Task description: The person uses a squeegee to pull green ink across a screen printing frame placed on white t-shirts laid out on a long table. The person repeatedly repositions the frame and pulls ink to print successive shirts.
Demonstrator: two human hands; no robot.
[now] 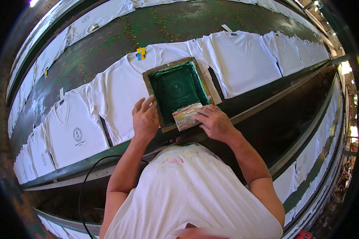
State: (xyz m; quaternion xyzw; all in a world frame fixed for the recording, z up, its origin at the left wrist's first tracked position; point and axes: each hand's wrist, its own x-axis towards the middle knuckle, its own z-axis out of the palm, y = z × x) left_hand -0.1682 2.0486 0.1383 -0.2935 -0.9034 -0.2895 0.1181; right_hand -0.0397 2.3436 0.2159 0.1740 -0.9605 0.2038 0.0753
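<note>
A wooden-framed printing screen point(147, 79) with dark green mesh lies on a white V-neck T-shirt point(119, 89). My right hand point(215, 122) pinches a paint-stained squeegee point(184, 116), its blade end down at the screen's near edge. A faint emblem shows in the mesh. Beside the frame's left side is my left hand point(145, 118), fingers apart and slightly bent, fingertips at the wood. Whether they press on it I cannot tell. Left of it lies a white shirt with a dark round print point(77, 135).
White shirts line the long green table point(179, 20), which is speckled with paint. An unprinted shirt point(243, 63) lies right of the screen. Yellow and blue tape point(141, 53) sits at a collar. A black cable point(82, 191) hangs at lower left. Another shirt-covered table point(307, 161) stands at right.
</note>
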